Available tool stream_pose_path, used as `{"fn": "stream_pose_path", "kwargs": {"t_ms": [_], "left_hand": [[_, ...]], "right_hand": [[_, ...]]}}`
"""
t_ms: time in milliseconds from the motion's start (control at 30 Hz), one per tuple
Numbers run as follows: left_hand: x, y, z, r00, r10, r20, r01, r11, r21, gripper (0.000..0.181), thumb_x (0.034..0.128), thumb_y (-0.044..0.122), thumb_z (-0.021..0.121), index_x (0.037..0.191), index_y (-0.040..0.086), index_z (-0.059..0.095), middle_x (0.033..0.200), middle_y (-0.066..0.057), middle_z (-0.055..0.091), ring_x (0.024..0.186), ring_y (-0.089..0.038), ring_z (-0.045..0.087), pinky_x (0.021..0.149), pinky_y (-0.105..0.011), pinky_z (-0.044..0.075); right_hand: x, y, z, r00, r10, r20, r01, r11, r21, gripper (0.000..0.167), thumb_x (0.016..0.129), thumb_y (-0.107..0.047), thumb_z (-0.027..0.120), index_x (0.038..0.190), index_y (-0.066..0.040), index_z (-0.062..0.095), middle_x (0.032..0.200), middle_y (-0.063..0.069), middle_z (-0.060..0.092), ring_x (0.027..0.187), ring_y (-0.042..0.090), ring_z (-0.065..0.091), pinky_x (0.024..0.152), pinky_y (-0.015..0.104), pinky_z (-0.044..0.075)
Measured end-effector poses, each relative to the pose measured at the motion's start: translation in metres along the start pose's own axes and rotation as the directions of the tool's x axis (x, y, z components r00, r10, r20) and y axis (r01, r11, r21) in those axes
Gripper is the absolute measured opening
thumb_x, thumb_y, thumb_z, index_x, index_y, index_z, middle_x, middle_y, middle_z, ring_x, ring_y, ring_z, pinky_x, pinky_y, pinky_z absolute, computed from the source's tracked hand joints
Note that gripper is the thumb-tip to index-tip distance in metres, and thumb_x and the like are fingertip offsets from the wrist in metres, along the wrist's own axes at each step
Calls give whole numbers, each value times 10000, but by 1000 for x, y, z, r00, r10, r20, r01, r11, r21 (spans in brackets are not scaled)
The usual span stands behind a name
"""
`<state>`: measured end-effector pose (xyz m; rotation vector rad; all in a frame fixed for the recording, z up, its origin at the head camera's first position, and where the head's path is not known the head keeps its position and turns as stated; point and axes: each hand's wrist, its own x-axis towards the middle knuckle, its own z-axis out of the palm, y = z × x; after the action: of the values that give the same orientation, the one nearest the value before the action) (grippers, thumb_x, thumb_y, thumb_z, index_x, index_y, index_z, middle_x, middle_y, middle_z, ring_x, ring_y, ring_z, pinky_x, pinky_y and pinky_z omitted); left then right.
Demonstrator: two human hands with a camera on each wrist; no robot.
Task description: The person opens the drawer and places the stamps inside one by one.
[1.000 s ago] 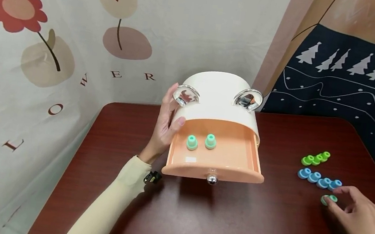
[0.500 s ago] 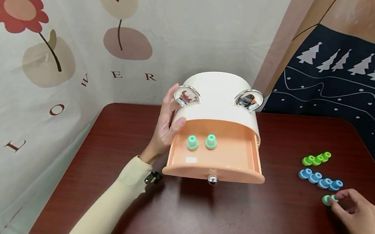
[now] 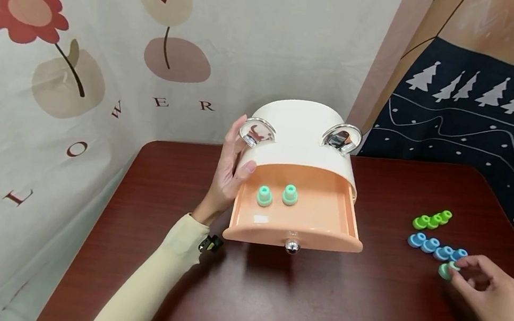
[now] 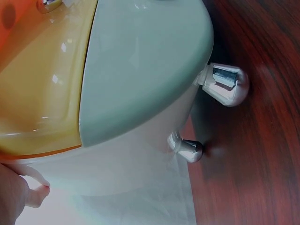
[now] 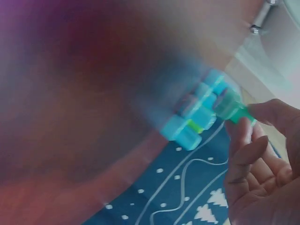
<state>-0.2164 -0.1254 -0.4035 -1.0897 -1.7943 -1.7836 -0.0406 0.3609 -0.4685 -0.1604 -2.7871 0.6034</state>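
Note:
My left hand rests against the left side of a white drawer box, its thumb on the front rim and its fingers stretched along the side. The peach drawer is pulled out. Inside it stand two mint-green stepped plastic pegs, a left one and a right one. At the right, my right hand pinches another green peg between thumb and forefinger. In the right wrist view this peg is tilted, its wide end away from the fingertips.
A row of blue pegs lies just beyond my right hand, with a row of lime-green pegs behind it. Silver ears stick out from the box top. Silver feet hold it above the dark red table.
My right thumb and forefinger have closed on the green peg, and it has shifted slightly closer to the blue row. The left hand, box and drawer stay in place.

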Motion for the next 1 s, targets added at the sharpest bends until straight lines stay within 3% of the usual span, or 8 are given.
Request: {"fn": "stream_pose_path", "kwargs": {"t_ms": [267,467,567,833,1000], "left_hand": [[-3,1,-2,1000,-3,-8,3,1000,-8,815,1032,207,554,1702,4,137,1503,-209,556,1403,-316,517,1164,-456,388],[-3,0,-2,1000,0,-6,-1,1000,-5,813,1062,266,562,1699,-1,134,1504,-187,560,1414,-329,507,1169,-468,382],[-2,0,-2,1000,-2,0,2,1000,-3,816,1061,265,564,1702,5,134,1506,-150,565,1417,-331,503,1171,-471,378],[0,-1,-1,1000,7,1,-7,1000,-7,815,1058,256,564,1703,5,133,1494,-133,577,1401,-314,513,1158,-456,387],[0,-2,0,1000,9,2,-9,1000,-13,814,1060,255,567,1697,-5,132,1491,-156,575,1403,-316,513,1161,-459,387]], "right_hand": [[18,-53,-19,977,-118,-178,146,977,155,214,902,-51,841,1089,-62,736,743,22,574,609,5,439,554,181,329],[32,-92,-27,941,-205,-268,277,922,270,262,841,22,865,1067,-71,770,712,-44,586,614,-73,457,589,105,366],[35,-105,-27,932,-238,-274,324,887,330,284,844,41,867,1077,-93,776,712,-69,610,585,-59,480,567,126,368],[52,-140,-31,943,-244,-227,328,801,501,336,884,82,844,1163,-94,779,809,-26,698,563,45,562,496,186,423],[59,-159,-31,928,-291,-233,372,742,557,334,889,112,818,1176,-53,770,874,9,713,614,79,544,482,219,418]]}}
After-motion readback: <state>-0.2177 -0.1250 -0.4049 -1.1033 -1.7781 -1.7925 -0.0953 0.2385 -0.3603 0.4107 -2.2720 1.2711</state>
